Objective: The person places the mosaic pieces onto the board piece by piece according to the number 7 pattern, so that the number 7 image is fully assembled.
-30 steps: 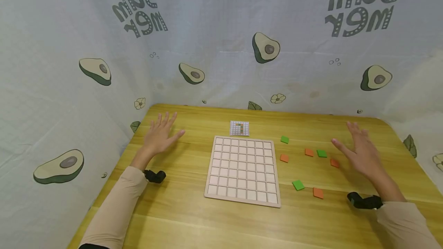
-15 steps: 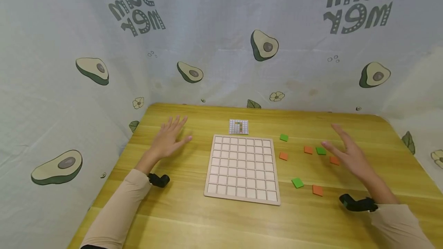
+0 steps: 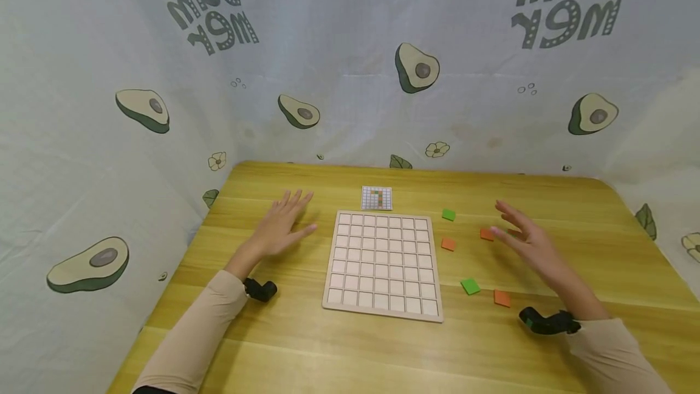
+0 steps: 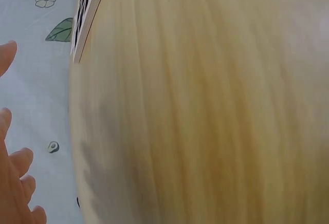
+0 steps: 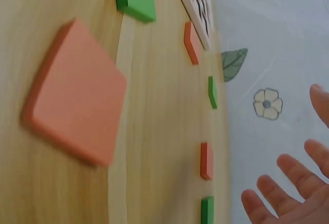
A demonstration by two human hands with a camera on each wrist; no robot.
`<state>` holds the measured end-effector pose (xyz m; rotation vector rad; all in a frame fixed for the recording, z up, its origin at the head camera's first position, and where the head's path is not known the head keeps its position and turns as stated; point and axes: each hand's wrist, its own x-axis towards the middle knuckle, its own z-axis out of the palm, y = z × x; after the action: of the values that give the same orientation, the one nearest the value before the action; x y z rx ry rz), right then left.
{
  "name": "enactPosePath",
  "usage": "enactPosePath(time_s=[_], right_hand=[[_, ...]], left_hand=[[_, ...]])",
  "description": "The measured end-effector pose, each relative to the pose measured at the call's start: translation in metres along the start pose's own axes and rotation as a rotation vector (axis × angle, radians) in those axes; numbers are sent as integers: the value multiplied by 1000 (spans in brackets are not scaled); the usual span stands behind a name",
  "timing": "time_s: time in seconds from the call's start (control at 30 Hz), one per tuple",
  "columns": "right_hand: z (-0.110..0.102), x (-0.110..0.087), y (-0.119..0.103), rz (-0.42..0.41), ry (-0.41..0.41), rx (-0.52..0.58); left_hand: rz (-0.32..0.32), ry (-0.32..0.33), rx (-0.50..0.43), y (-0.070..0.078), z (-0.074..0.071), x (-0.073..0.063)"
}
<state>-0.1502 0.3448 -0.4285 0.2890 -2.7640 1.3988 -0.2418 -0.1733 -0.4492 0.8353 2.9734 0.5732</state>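
Observation:
A light wooden board (image 3: pixel 381 263) with a grid of square cells lies mid-table, its cells bare. My left hand (image 3: pixel 277 230) hovers left of it, fingers spread and holding nothing. On the other side, my right hand (image 3: pixel 533 248) hangs over the scattered square tiles, its fingers loosely extended and nothing between them. Close to its fingertips lie an orange tile (image 3: pixel 486 234) and a partly covered green tile (image 3: pixel 515 233). Nearer me are another green tile (image 3: pixel 470 286) and an orange tile (image 5: pixel 77 95), which looms large in the right wrist view. Another orange tile is hidden behind the right hand.
Behind the board lies a small printed card (image 3: pixel 377 198) showing a grid with coloured squares. Along the board's right edge sit a green tile (image 3: pixel 448 214) and an orange tile (image 3: pixel 448 244). A white avocado-print cloth (image 3: pixel 350 78) hangs behind the wooden table (image 3: pixel 306 351).
Both hands have moved inward: the left rightward toward the board, the right leftward over the tiles. The right hand now covers an orange tile that showed before. The tiles stay put.

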Motion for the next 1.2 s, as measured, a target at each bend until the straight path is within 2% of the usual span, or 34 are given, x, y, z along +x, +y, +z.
enactPosePath(time_s=[0.33, 0.7, 0.87, 1.03, 1.2], right_hand=[[21, 3, -2, -12, 10, 51], [39, 11, -4, 109, -38, 54], [47, 14, -3, 133, -45, 71], [52, 17, -2, 138, -56, 78], [54, 19, -3, 142, -71, 65]], left_hand=[[73, -57, -49, 16, 10, 1], [118, -148, -95, 23, 22, 2], [141, -203, -95, 27, 24, 3], [134, -260, -89, 28, 26, 2], [121, -311, -44, 25, 29, 1]])
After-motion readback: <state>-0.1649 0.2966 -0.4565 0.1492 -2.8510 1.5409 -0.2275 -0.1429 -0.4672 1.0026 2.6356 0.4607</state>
